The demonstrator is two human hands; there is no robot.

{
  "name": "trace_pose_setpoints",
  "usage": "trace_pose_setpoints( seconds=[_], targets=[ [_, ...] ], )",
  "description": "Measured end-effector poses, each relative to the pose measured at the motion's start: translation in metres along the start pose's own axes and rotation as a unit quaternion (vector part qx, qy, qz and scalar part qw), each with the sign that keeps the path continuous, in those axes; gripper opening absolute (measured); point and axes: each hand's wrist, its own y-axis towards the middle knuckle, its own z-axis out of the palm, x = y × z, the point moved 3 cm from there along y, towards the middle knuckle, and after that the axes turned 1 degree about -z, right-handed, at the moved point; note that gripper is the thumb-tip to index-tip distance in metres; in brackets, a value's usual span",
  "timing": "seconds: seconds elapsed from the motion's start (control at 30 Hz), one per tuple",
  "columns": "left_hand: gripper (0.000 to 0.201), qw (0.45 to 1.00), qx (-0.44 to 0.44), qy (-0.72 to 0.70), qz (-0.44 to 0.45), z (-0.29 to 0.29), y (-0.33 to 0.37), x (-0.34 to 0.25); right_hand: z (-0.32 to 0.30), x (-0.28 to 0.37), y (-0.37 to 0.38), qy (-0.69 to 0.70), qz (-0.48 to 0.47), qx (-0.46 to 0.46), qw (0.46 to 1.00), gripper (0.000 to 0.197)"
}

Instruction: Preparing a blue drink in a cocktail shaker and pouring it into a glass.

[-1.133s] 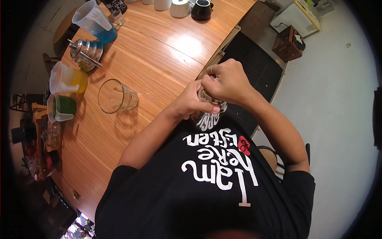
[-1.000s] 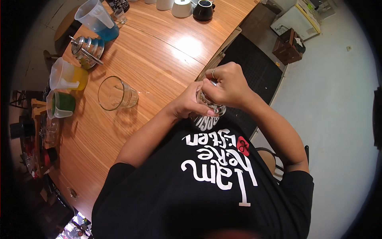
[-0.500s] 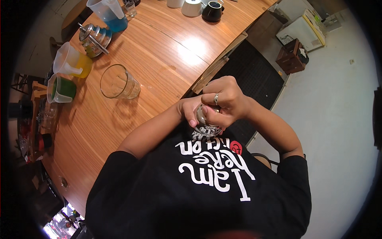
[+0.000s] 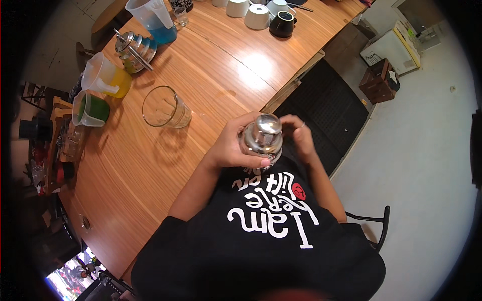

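Cocktail shaker (image 4: 261, 145), bright metal, domed cap (image 4: 268, 124) uppermost: at centre of frame, before the black T-shirt (image 4: 211, 256), off the counter (image 4: 130, 185). Left hand (image 4: 228, 146): wrapped around the shaker, thumb across the lower side. Right hand (image 4: 301, 138): immediately right of the shaker, somewhat blurred, fingers loosely bent, a ring (image 4: 302, 125) on one; cannot tell whether touching the metal or pinching anything behind it.

Latest change: cap fully exposed, right hand away from it. By judgement, shaker apparently closed at the top and borne mainly by the left hand; firmness of the cap's seating not verifiable.

Differences from the frame half a second earlier: right hand then bunched over the shaker's top, hiding most of it; now drawn aside to the right. Shaker now slightly higher in frame. Counter goods all shifted rightward together, consistent with a turn of the camera rather than handling.

Unaltered in arrangement: clear glass tumbler (image 4: 168, 109), left of centre; jug of yellow liquid (image 4: 106, 80), jug of green liquid (image 4: 93, 109) and jug of blue liquid (image 4: 155, 22), upper left; black cup (image 4: 282, 24), upper right of centre.
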Motion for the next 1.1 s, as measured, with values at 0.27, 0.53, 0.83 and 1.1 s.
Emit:
trace_pose_setpoints(
  seconds=[0.27, 0.53, 0.83, 1.1],
  targets=[
    [0.08, 0.998, -0.011, -0.056, 0.025, -0.008, 0.001, 0.01, -0.011, -0.104, -0.064, -0.245, 0.309, 0.141, 0.908, 0.055],
    [0.079, 0.995, 0.017, -0.095, 0.01, 0.006, 0.01, 0.019, -0.021, -0.067, -0.073, -0.198, 0.351, 0.163, 0.901, 0.044],
    [0.075, 0.996, -0.031, -0.066, 0.058, 0.02, 0.042, 0.038, -0.028, -0.059, -0.062, -0.205, 0.197, 0.05, 0.957, 0.023],
    [0.07, 0.983, -0.118, 0.062, 0.13, 0.043, 0.144, 0.043, -0.104, -0.032, -0.021, 0.031, 0.17, -0.116, 0.978, 0.016]
  ],
)
